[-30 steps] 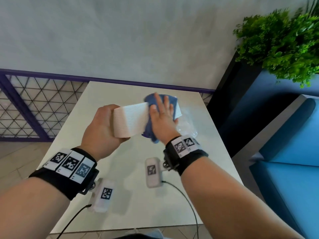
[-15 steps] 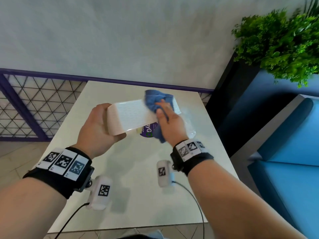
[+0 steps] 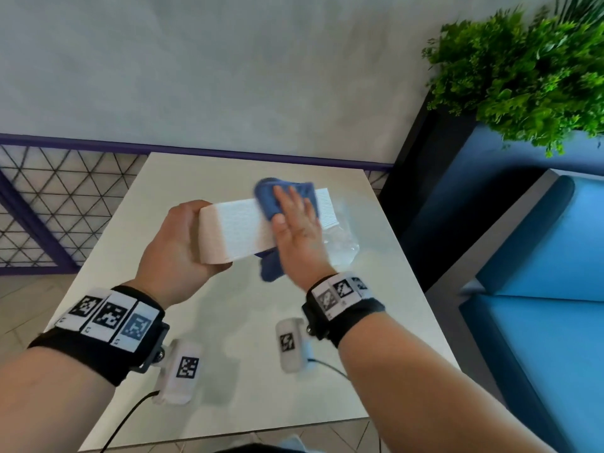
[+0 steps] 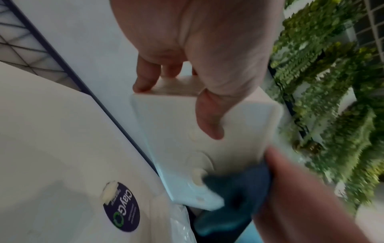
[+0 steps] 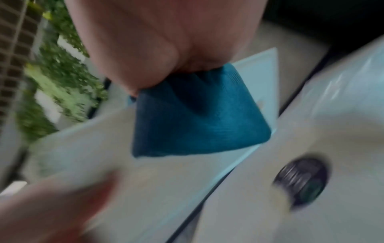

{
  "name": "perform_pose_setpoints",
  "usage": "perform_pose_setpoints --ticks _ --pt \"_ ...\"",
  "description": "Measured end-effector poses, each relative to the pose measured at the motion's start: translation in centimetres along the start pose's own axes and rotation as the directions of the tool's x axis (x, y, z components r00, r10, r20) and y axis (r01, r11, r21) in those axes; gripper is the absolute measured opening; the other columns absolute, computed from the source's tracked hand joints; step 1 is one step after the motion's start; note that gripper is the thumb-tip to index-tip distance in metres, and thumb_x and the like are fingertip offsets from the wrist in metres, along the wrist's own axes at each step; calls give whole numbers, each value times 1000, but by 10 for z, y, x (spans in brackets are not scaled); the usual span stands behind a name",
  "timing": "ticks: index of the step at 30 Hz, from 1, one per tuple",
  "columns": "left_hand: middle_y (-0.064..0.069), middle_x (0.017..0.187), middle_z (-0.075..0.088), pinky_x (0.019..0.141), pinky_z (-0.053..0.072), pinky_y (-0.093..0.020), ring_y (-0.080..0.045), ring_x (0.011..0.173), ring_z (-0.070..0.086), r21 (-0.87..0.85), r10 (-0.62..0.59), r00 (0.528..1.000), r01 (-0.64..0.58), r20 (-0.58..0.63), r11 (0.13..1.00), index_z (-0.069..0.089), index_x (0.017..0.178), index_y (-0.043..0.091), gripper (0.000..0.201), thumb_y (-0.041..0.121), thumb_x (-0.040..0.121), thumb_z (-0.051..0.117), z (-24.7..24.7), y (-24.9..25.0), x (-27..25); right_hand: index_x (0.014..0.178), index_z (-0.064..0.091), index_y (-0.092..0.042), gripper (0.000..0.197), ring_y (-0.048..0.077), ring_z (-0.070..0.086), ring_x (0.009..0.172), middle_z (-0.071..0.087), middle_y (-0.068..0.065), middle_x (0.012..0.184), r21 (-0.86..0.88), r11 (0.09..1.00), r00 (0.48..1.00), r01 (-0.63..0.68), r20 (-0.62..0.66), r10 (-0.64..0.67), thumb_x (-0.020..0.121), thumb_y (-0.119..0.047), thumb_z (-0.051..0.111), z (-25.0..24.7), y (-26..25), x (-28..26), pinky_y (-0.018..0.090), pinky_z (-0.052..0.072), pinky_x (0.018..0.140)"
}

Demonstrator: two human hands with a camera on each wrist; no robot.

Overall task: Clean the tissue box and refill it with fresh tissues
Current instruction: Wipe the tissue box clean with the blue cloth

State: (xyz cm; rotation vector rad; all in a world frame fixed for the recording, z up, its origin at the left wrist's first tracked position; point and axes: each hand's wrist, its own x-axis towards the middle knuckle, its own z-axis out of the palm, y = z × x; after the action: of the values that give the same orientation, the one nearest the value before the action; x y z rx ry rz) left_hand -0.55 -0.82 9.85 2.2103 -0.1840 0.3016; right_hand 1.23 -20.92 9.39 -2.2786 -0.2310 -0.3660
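Note:
My left hand [image 3: 176, 250] grips the left end of a white tissue box [image 3: 235, 230] and holds it lengthwise above the table. In the left wrist view the thumb lies on the box's underside [image 4: 176, 131] and the fingers curl round its end. A blue cloth [image 3: 271, 197] is draped over the right half of the box. My right hand [image 3: 297, 230] presses it down with flat, straight fingers. The right wrist view, blurred, shows the cloth [image 5: 197, 115] bunched under the palm against the box. The cloth's lower edge [image 4: 239, 189] hangs below the box.
A clear plastic pack of tissues [image 3: 340, 246] lies on the white table [image 3: 228, 371] behind my right hand. A round dark sticker [image 4: 122, 207] is on the tabletop. A plant [image 3: 523, 76] and blue seat [image 3: 539, 289] stand right, a mesh railing [image 3: 39, 207] left.
My right hand has slid the cloth along the box top, and its fingers have gone from curled to flat. The left hand keeps its grip. The box has shifted slightly.

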Motion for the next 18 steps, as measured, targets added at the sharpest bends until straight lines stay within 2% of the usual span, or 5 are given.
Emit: perform_pose_setpoints --ticks 3,6,11,15,18 --pt "12 121 48 84 49 -40 -11 106 50 -24 12 1000 -11 19 1000 33 104 63 80 33 51 84 -7 1 -2 150 25 -29 51 25 18 147 19 1 161 51 967 965 -249 -69 252 100 -39 26 -27 41 27 49 14 119" --pt "13 121 47 82 45 -35 -10 105 48 9 24 999 -25 39 1000 35 105 58 82 22 56 89 -5 4 1 152 16 -33 50 24 10 149 9 -1 163 60 939 940 -338 -23 340 102 -37 24 -30 43 30 50 9 120" --pt "11 116 47 83 38 -30 -10 103 48 58 8 999 -10 41 998 45 125 26 87 28 52 93 3 9 7 150 14 -42 49 23 -5 150 2 -10 163 -15 992 985 -125 121 126 102 -41 23 -1 -16 -1 47 -8 118" --pt "20 83 55 63 39 -10 15 78 56 -68 20 1000 -19 11 997 46 90 38 62 19 53 92 0 26 6 147 20 -46 48 19 -3 150 9 -11 162 -28 990 976 136 178 -129 100 -43 27 5 -47 -23 43 -8 117" --pt "22 98 57 68 37 -10 6 91 55 -49 42 999 -43 -20 998 51 105 30 68 25 51 92 -3 18 5 146 26 -44 48 18 4 150 15 -10 161 -41 990 986 135 108 -130 99 -45 27 -8 -21 -10 41 -3 120"
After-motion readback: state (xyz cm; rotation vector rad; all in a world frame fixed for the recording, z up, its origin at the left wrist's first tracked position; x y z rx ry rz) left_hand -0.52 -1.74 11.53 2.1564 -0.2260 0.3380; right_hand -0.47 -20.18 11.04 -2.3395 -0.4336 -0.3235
